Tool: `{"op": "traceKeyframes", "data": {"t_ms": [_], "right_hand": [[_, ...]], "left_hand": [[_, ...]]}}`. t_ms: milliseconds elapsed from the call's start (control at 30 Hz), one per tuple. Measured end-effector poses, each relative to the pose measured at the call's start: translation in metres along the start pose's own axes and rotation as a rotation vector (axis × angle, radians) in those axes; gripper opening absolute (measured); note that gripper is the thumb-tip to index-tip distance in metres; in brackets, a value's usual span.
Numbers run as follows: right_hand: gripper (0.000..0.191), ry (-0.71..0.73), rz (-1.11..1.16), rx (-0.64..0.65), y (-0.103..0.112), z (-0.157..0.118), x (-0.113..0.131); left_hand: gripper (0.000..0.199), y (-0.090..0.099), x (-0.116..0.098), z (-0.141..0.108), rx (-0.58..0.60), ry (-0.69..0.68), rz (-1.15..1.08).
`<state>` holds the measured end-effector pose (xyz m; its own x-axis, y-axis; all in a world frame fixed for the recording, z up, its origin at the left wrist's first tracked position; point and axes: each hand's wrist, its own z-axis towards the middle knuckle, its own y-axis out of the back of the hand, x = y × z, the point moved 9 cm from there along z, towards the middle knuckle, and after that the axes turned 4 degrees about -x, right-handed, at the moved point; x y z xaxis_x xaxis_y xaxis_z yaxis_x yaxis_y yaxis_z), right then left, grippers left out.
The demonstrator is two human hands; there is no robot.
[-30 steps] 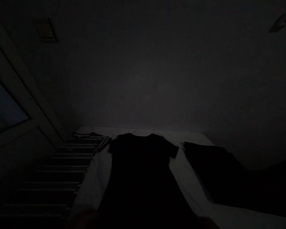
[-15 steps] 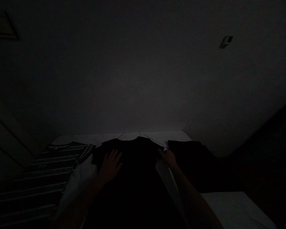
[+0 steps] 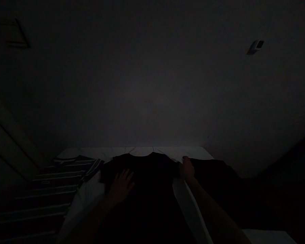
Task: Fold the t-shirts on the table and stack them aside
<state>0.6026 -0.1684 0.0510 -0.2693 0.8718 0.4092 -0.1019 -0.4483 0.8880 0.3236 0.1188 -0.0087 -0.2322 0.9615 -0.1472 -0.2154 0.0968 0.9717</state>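
Observation:
The picture is very dark. A black T-shirt (image 3: 147, 189) lies spread out in front of me, its neckline toward the wall. My left hand (image 3: 120, 186) rests flat on its upper left part, fingers spread. At the right sleeve's edge, my right hand (image 3: 187, 169) is closed with the fingers curled, and it appears to grip the sleeve hem. Its fingertips are hard to make out in the gloom. Pale cloth or surface (image 3: 186, 203) shows between the shirt's right side and my right forearm.
On the left lies a dark striped T-shirt (image 3: 58, 183). Another dark garment (image 3: 216, 183) lies on the right. A pale marbled tabletop (image 3: 139, 151) meets the wall at the back. On the wall are a framed item (image 3: 14, 33) and a small device (image 3: 256, 46).
My right hand has shifted slightly right at the sleeve edge, its thumb side now turned up. The left hand stays flat on the shirt. The whole view has shifted a little.

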Motion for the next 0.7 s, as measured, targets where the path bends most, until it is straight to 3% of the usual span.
{"op": "traceKeyframes", "data": {"t_ms": [67, 133, 300, 467, 700], "right_hand": [[0.048, 0.164, -0.054, -0.007, -0.004, 0.002, 0.027], [0.046, 0.372, -0.094, 0.076, -0.021, 0.0, 0.063], [0.041, 0.669, -0.068, 0.311, -0.073, -0.014, 0.13], [0.075, 0.704, -0.153, 0.4, -0.103, -0.01, 0.146], [0.084, 0.775, -0.157, 0.435, -0.117, 0.002, 0.156]], "left_hand": [[0.054, 0.009, 0.013, 0.017, -0.052, 0.012, 0.015], [0.053, 0.017, 0.026, 0.038, -0.071, 0.017, 0.038], [0.055, 0.013, 0.048, 0.078, 0.045, 0.051, 0.091], [0.059, 0.008, 0.064, 0.1, 0.065, 0.13, 0.123], [0.063, -0.013, 0.074, 0.131, 0.017, 0.094, 0.072]]}}
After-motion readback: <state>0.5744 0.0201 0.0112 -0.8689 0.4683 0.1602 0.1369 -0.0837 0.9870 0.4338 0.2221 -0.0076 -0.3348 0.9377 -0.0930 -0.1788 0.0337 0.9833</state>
